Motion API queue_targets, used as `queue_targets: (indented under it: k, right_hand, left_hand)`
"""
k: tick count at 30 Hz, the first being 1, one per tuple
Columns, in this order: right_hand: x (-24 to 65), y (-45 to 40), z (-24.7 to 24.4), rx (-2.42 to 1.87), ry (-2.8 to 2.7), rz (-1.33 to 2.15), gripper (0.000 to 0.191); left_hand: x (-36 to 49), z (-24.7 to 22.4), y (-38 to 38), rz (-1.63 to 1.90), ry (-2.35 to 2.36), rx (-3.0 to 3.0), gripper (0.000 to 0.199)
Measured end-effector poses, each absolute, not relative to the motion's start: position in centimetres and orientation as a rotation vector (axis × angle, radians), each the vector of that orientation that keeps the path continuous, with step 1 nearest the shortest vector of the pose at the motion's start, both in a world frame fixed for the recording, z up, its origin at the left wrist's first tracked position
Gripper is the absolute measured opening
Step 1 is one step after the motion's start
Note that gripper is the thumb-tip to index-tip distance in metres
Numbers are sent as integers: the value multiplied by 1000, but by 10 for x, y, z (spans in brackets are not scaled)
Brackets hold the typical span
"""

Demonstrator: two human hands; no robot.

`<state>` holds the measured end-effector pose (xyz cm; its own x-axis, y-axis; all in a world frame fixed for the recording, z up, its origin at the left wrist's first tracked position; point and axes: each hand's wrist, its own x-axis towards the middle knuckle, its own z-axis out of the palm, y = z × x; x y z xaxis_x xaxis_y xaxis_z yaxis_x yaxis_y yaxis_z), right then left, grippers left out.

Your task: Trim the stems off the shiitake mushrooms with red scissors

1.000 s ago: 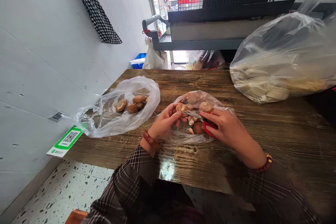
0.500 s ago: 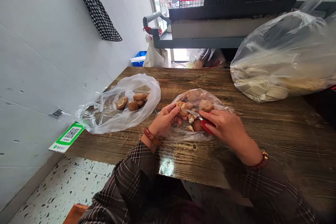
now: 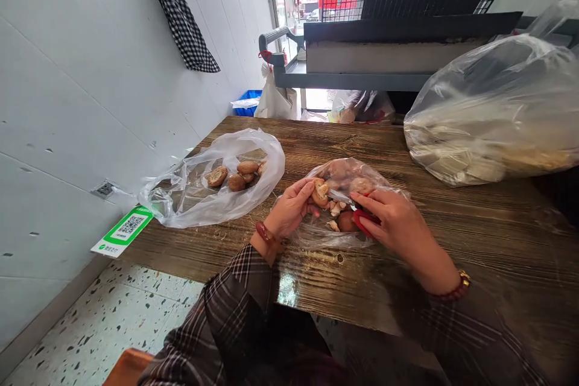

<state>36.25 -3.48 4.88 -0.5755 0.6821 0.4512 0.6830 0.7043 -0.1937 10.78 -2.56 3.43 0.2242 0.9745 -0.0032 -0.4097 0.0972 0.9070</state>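
Between the thumb and fingers of my left hand [image 3: 293, 208] is a brown mushroom [image 3: 320, 192], its pale underside and stem turned toward the right. My right hand [image 3: 398, 220] grips red-handled scissors [image 3: 367, 221], whose metal blades point left at the mushroom's stem. Both hands are over a clear plastic bag [image 3: 312, 238] lying opened on the table. Inside it are several brown mushrooms [image 3: 362, 186] and pale cut stems [image 3: 335, 208]. To the left, a second plastic bag [image 3: 212, 214] lies open around several mushrooms [image 3: 236, 182].
The dark wooden table [image 3: 253, 259] has a wall on its left. A big plastic bag of pale contents [image 3: 479, 151] stands at the right back. A green QR-code card [image 3: 124, 229] hangs at the left edge. A grey cart [image 3: 353, 81] is behind the table.
The view has shifted slightly, so everything sits a little lower and further right. The scissor blades look wider apart, and the mushroom in my left hand is tilted a bit differently.
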Motion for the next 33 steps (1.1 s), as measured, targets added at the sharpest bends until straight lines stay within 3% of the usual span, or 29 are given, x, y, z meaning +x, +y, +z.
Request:
queue_targets:
  k: [9, 20, 33]
  right_hand:
    - [367, -32, 42, -1019, -2448, -2, 41]
    - [366, -32, 46, -987, -2504, 53, 41]
    - [358, -37, 46, -1016, -2509, -8, 39]
  left_hand:
    - [108, 30, -25, 1145, 804, 934, 65]
    - [111, 26, -26, 1010, 883, 1016, 57]
    - [106, 30, -26, 1042, 860, 952, 64]
